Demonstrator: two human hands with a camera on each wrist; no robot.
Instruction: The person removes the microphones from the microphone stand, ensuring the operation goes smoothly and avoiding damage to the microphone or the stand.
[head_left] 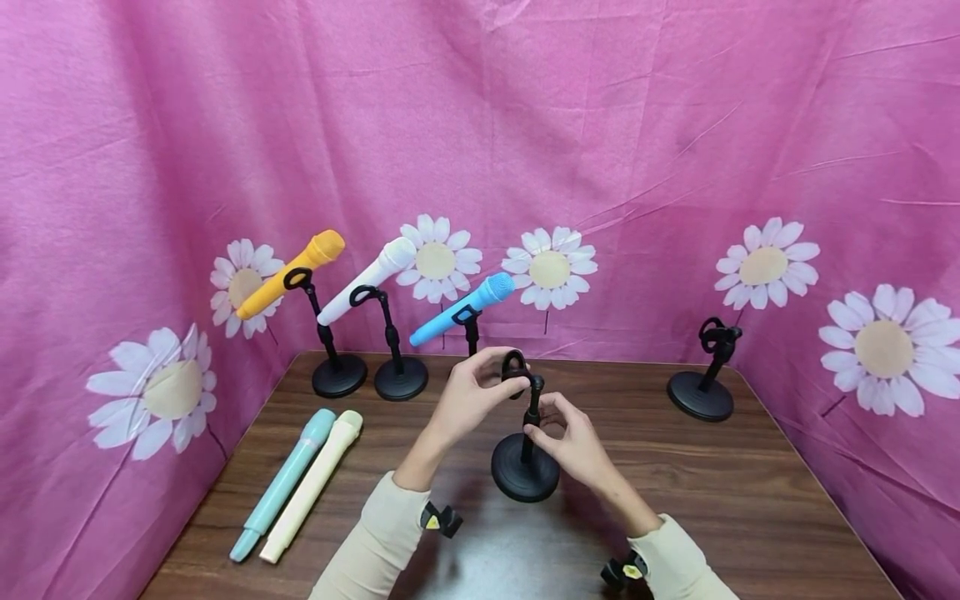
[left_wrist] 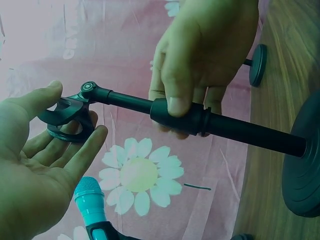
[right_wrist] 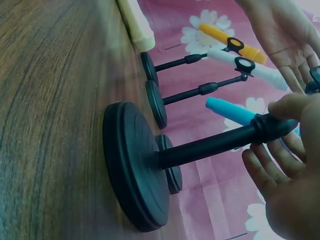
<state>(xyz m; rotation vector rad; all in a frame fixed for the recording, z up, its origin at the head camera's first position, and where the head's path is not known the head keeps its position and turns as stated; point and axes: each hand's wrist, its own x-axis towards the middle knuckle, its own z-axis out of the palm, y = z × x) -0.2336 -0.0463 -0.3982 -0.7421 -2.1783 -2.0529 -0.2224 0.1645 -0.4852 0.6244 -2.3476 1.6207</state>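
Observation:
A black microphone stand [head_left: 526, 468] with a round base is between both hands, near the middle of the table. My left hand [head_left: 470, 395] holds the clip [left_wrist: 67, 116] at its top, thumb on one side and fingers on the other. The clip has no microphone in it. Lower down, my right hand [head_left: 576, 443] pinches the collar [left_wrist: 176, 116] partway along the pole, thumb against fingers. Whether the base [right_wrist: 135, 167] rests fully on the wood cannot be told.
Behind, stands carry a yellow microphone [head_left: 291, 275], a white microphone [head_left: 367, 281] and a blue microphone [head_left: 463, 309]. At left lie a mint microphone [head_left: 285, 483] and a cream microphone [head_left: 313, 485]. Another stand [head_left: 701, 395] is at the back right. A pink curtain [head_left: 480, 125] surrounds the table [head_left: 750, 500].

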